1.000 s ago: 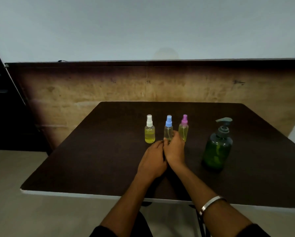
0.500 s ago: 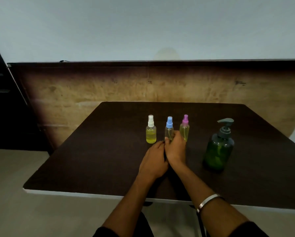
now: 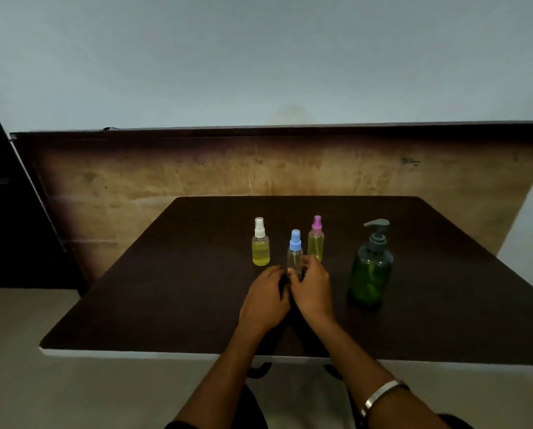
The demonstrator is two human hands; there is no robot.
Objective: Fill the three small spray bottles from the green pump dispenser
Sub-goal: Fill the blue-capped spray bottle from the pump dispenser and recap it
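the right hand (image 3: 312,291) is gripping the blue bottle (image 3: 295,252) low on its body, with the thumb and fingers curling around the base. the left hand (image 3: 263,301) is lying just beside it at 9 o'clock, palm down, fingers loosely bent toward the bottle's foot; whether they are touching the bottle cannot be told, and the hand is holding nothing. the two hands are touching each other along their inner edges. a metal bangle (image 3: 382,394) is sitting on the right forearm.

the blue bottle is standing upright and appears nearly clear, with little liquid showing. the white bottle (image 3: 260,243) is standing at 10 o'clock from the hands, holding yellow liquid to about half its body. the pink bottle (image 3: 316,239) is standing at 1 o'clock from the blue bottle, just beside the right fingers, also showing yellow liquid. both are sitting farther from the person than the blue bottle.

the dispenser (image 3: 371,267) is standing upright at 3 o'clock from the hands, apart from them, with its pump spout pointing left.

all items are resting on a dark table (image 3: 166,289), with a wooden panel (image 3: 135,181) rising behind it at 12 o'clock.
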